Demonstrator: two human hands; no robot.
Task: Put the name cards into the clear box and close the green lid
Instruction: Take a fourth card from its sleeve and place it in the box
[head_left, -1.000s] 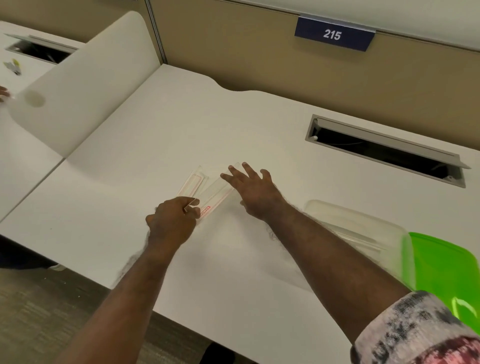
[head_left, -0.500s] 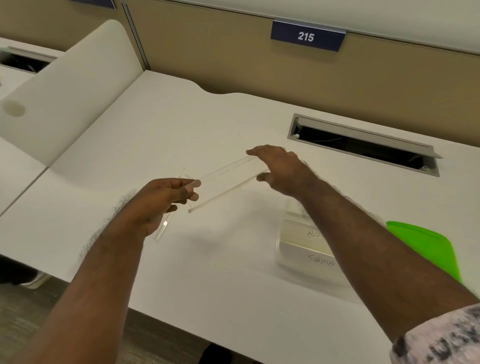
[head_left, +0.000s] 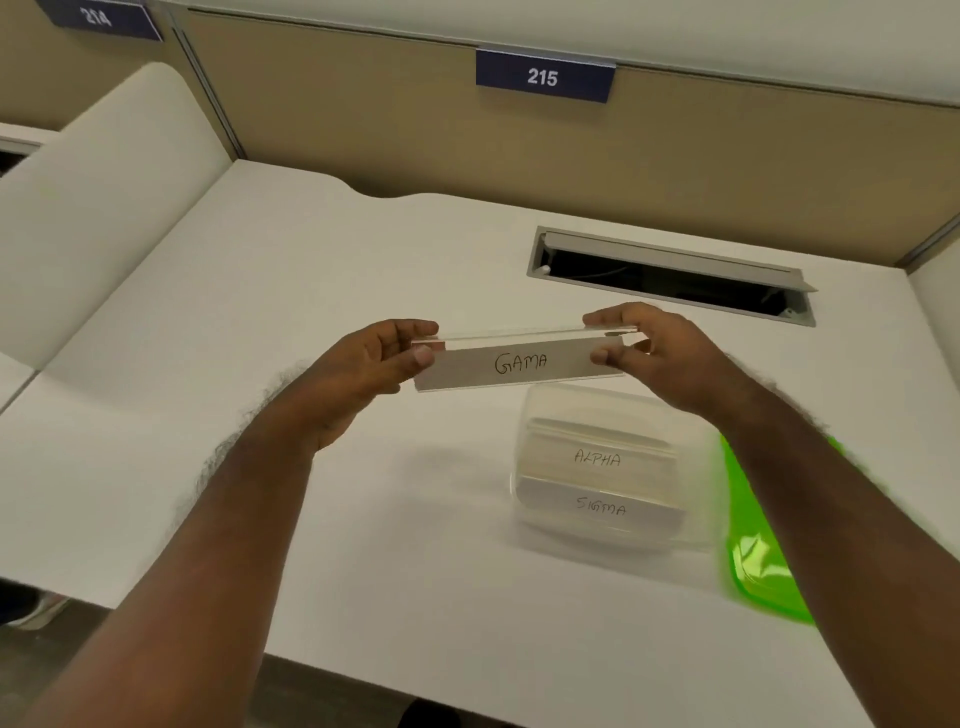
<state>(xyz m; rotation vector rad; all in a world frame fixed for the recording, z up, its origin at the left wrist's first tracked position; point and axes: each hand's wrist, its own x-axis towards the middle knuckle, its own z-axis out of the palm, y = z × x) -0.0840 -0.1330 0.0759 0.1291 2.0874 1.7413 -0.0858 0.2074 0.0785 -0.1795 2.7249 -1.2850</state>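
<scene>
Both hands hold a clear acrylic name card (head_left: 519, 362) marked "GAMA" level in the air, its lettering facing me. My left hand (head_left: 376, 364) pinches its left end and my right hand (head_left: 657, 358) pinches its right end. Just below and nearer to me stands the clear box (head_left: 524, 519) on the white desk, with two cards inside marked "ALPHA" (head_left: 597, 458) and "SIGMA" (head_left: 601, 505). The green lid (head_left: 758, 566) lies flat on the desk to the right of the box, partly hidden by my right forearm.
A cable slot (head_left: 670, 275) with a grey flap is cut into the desk behind my hands. A tan partition with a blue "215" sign (head_left: 543, 77) closes the back. A white curved divider (head_left: 88, 182) stands at the left. The desk's front edge (head_left: 395, 680) is close.
Both hands lifted the card off the desk at the left and carried it right, turning it level with its lettering toward me. The view shifted so the box is central.
</scene>
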